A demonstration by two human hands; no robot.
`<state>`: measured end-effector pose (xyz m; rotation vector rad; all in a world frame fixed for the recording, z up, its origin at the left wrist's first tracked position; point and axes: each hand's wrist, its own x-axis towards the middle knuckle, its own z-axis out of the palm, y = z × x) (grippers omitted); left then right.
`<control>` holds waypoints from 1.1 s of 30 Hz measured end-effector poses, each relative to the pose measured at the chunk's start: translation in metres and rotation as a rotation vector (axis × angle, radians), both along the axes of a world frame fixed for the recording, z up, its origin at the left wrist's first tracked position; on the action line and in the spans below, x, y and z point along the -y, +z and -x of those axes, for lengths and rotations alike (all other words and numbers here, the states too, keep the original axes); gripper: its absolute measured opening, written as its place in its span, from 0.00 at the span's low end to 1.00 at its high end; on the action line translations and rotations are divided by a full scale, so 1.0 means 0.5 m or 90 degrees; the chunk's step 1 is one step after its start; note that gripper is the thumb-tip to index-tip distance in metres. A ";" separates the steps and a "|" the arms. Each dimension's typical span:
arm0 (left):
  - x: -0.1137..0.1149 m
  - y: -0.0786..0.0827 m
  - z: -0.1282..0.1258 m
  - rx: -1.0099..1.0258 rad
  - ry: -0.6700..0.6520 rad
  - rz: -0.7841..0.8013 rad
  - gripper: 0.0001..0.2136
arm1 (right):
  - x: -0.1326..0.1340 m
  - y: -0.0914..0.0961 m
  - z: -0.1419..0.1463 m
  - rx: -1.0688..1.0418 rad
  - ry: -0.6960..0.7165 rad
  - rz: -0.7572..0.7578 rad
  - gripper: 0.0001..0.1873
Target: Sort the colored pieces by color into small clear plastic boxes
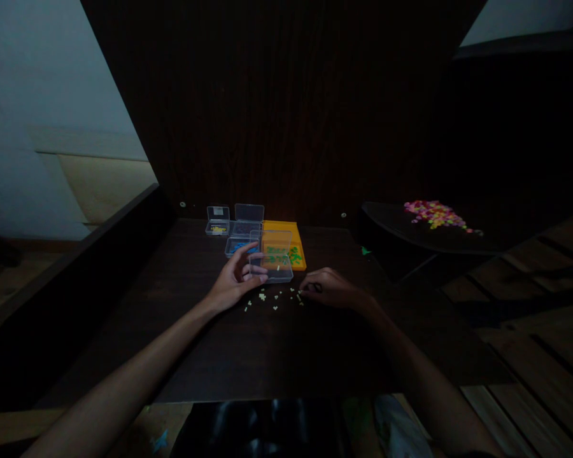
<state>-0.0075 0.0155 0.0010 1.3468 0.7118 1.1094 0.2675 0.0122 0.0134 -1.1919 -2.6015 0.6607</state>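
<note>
My left hand (pixel 236 277) grips the left side of a clear plastic box (pixel 281 275), thumb at the front and fingers along its side. The box's lid stands open, and a pale piece (pixel 278 268) shows inside it. Small pale yellowish pieces (pixel 262 296) lie scattered on the dark tabletop in front of the box. To the right, my right hand (pixel 328 287) rests low over the table, fingers curled and tips pinched together beside a few of these pieces. Whatever sits between those fingertips is too small to make out.
Behind the held box, an orange tray (pixel 300 245) carries green pieces (pixel 295 256). Open clear boxes hold blue pieces (pixel 241 247) and yellow pieces (pixel 218 229). A dark panel (pixel 286 114) rises at the back. Many-coloured pieces (pixel 434 214) are heaped on a dark surface at right.
</note>
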 end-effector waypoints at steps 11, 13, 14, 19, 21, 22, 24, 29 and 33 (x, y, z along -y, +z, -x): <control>0.002 0.001 -0.001 -0.005 0.004 0.004 0.34 | 0.000 -0.001 0.001 0.004 -0.003 0.003 0.09; 0.001 -0.001 -0.001 -0.011 0.005 -0.002 0.34 | -0.001 -0.003 0.000 0.005 -0.006 0.020 0.09; 0.000 -0.002 -0.001 -0.013 0.005 -0.005 0.34 | -0.001 -0.003 0.000 0.008 -0.010 0.027 0.09; 0.000 -0.002 -0.001 -0.011 0.001 -0.005 0.34 | 0.002 0.001 0.003 0.036 -0.038 0.034 0.10; 0.001 -0.001 -0.002 -0.007 0.002 0.005 0.35 | 0.002 0.002 0.003 0.042 -0.046 0.039 0.10; 0.002 -0.001 -0.003 -0.003 0.003 0.009 0.35 | 0.001 0.003 0.002 0.039 -0.049 0.048 0.10; 0.003 0.000 -0.004 0.004 0.004 0.016 0.35 | -0.003 0.006 -0.001 0.012 -0.055 0.066 0.11; 0.005 -0.001 -0.008 0.009 -0.011 0.012 0.34 | -0.010 0.035 -0.005 -0.103 -0.081 0.054 0.15; 0.007 -0.006 -0.011 0.011 -0.022 0.010 0.34 | -0.014 0.073 0.025 -0.126 -0.052 0.005 0.16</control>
